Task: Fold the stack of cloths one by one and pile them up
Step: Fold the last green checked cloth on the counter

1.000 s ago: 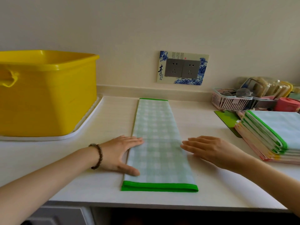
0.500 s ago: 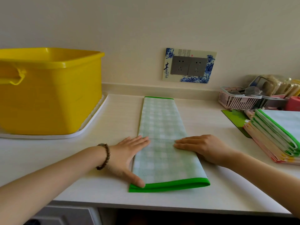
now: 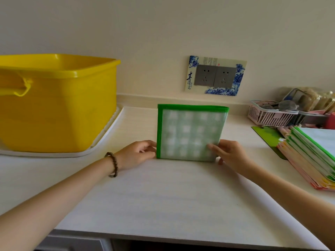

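Green-edged cloth (image 3: 190, 134) folded square, left hand (image 3: 137, 153) pinching left edge, right hand (image 3: 231, 153) pinching right corner

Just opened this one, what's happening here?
A person is folding cloths at a white countertop. A green checked cloth is folded down to a square there. The left hand holds its near left edge and the right hand pinches its near right corner. A pile of folded cloths sits to the right, and a yellow tub to the left.

Yellow tub (image 3: 54, 105) sits far left on a white tray (image 3: 101, 142); wall sockets (image 3: 215, 76) dead ahead, pink basket (image 3: 270, 116) far right, green mat (image 3: 266, 134) just nearer.
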